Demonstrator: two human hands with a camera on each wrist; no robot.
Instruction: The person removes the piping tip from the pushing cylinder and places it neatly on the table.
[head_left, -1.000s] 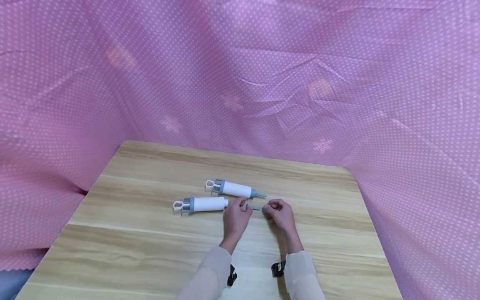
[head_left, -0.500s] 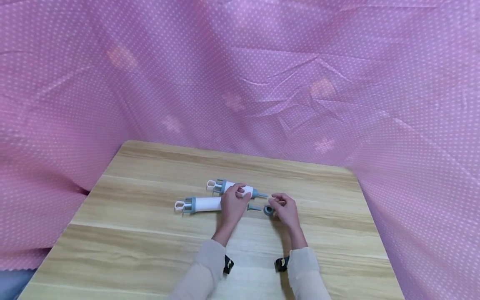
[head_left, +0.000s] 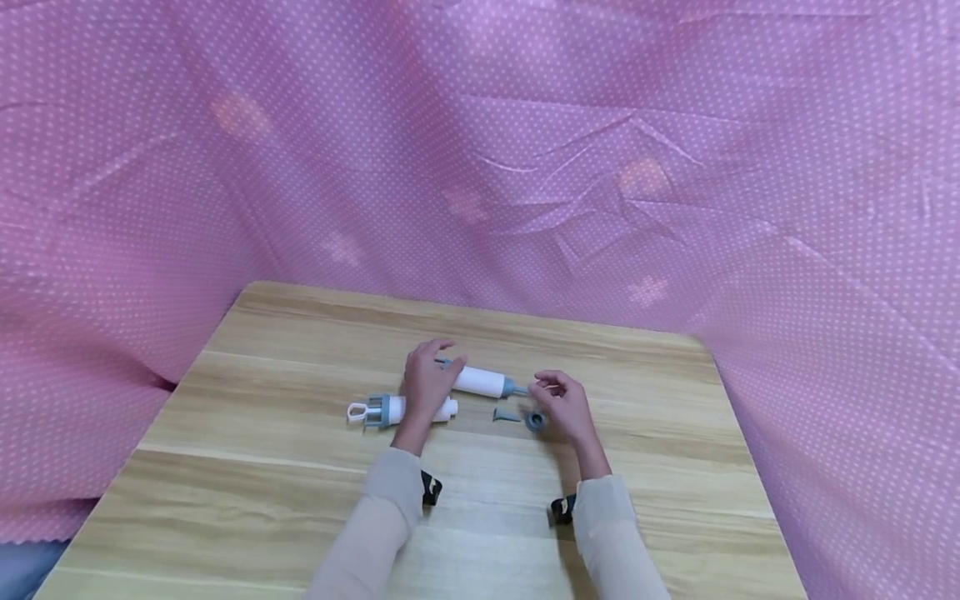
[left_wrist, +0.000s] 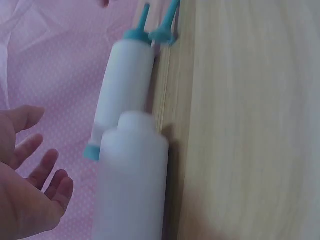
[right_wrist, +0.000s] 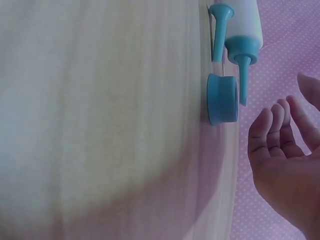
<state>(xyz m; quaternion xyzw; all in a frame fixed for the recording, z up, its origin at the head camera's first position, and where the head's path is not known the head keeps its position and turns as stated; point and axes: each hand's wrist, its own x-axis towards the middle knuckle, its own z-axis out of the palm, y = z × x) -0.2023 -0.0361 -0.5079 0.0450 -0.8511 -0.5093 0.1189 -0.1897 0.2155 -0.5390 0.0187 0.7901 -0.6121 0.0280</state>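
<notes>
Two large white syringes with teal fittings lie on the table. My left hand (head_left: 426, 379) is over the handle end of the far syringe (head_left: 480, 381), hiding its white pull handle. In the left wrist view the left hand (left_wrist: 30, 195) has loosely bent, spread fingers with nothing between them. Beneath that wrist lies the near syringe (head_left: 444, 409), its bare white neck pointing right. My right hand (head_left: 564, 407) hovers by the far syringe's teal nozzle tip, its fingers (right_wrist: 260, 132) loosely bent and apart from it. A loose teal nozzle (head_left: 506, 415) and a teal ring cap (head_left: 535, 421) lie close by.
The wood-grain table (head_left: 262, 500) carries all the parts. A pink dotted cloth (head_left: 480, 167) hangs behind it and at both sides. Black camera mounts (head_left: 431, 488) sit at both wrists.
The right hand has let go of the teal ring cap, which now lies on the table, and has moved slightly away. My left hand has moved left and back to the far syringe's handle end.
</notes>
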